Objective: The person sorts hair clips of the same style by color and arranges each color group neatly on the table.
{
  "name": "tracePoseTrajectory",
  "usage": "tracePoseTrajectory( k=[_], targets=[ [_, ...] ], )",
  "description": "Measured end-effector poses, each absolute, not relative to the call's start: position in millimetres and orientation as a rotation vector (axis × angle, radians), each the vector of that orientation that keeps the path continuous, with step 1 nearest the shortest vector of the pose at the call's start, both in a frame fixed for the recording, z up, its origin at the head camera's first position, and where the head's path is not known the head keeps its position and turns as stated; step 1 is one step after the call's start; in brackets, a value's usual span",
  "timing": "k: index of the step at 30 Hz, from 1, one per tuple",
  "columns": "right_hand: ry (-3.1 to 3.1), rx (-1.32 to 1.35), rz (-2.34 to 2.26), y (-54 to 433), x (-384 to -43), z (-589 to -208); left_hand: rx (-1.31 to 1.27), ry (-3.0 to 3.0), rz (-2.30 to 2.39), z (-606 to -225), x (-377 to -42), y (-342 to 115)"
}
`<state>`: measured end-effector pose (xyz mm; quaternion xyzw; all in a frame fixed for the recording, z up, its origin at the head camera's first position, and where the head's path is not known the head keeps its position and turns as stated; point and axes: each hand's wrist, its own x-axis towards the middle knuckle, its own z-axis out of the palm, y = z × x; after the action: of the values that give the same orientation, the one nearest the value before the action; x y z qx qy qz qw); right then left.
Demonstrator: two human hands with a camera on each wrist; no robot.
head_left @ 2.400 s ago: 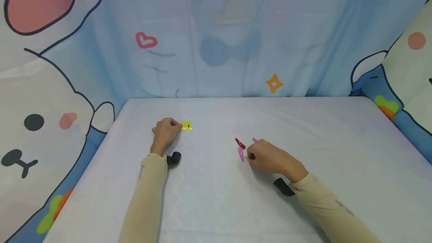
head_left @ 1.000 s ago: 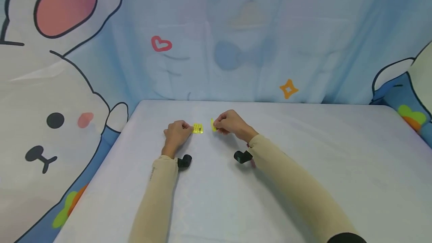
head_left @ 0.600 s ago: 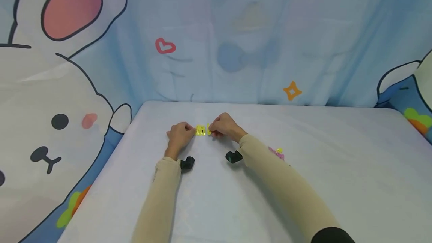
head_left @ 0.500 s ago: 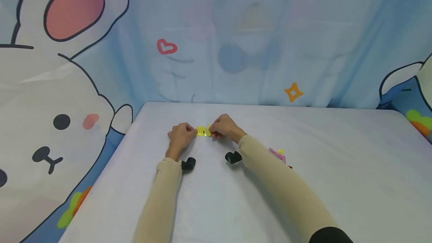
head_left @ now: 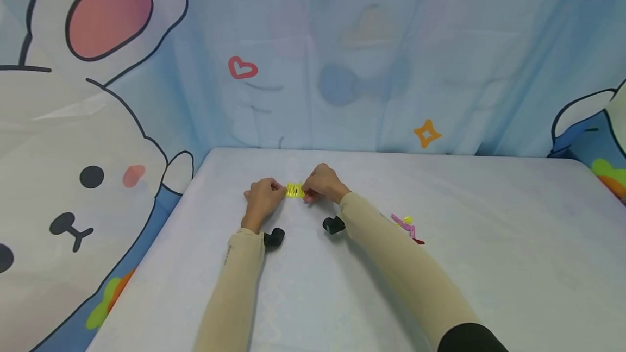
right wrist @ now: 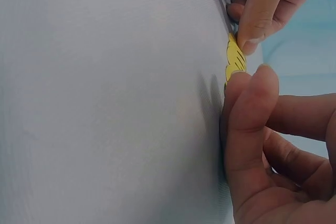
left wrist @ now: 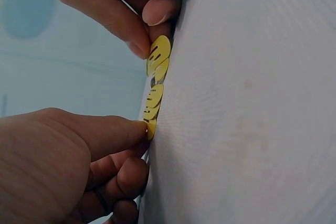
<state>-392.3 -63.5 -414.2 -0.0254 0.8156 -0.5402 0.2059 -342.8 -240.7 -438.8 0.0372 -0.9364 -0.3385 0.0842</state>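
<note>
Several yellow snap hair clips (head_left: 295,189) lie side by side in a tight row on the white table, between the two hands. At the left end of the row, the left hand (head_left: 262,200) pinches the outermost yellow hair clip (left wrist: 151,128) between thumb and fingers. The right hand (head_left: 324,182) holds the yellow hair clip (left wrist: 158,53) at the other end, thumb and fingertips right at its edge. Seen from the right wrist, the clips (right wrist: 236,57) overlap one another, and the right fingers (right wrist: 254,98) cover part of the row.
Pink hair clips (head_left: 402,222), a yellow one (head_left: 408,220) and a red one (head_left: 418,242) lie in a loose pile beside the right sleeve (head_left: 386,249), which hides part of it. A patterned blue curtain (head_left: 362,58) hangs behind the table (head_left: 513,243).
The right hand has come from the loose pile to the row with a yellow hair clip and brought it against the right end. The left hand has stayed at the row's left end.
</note>
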Motion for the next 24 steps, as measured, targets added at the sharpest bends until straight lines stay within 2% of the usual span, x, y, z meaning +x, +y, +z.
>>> tracePoseTrajectory(
  k=[13,17,24],
  targets=[
    [2.312,-0.046,-1.491,-63.9,-388.2,-416.6,0.131,-2.808,-1.026,-440.4,-344.0,-240.9],
    [2.298,-0.144,-1.490,-56.9,-383.8,-411.4,0.134,-2.809,-1.023,-438.8,-343.4,-241.0],
    [2.247,-0.343,-1.585,-14.5,-369.1,-388.5,0.142,-2.798,-1.052,-436.3,-338.1,-237.7]
  ],
)
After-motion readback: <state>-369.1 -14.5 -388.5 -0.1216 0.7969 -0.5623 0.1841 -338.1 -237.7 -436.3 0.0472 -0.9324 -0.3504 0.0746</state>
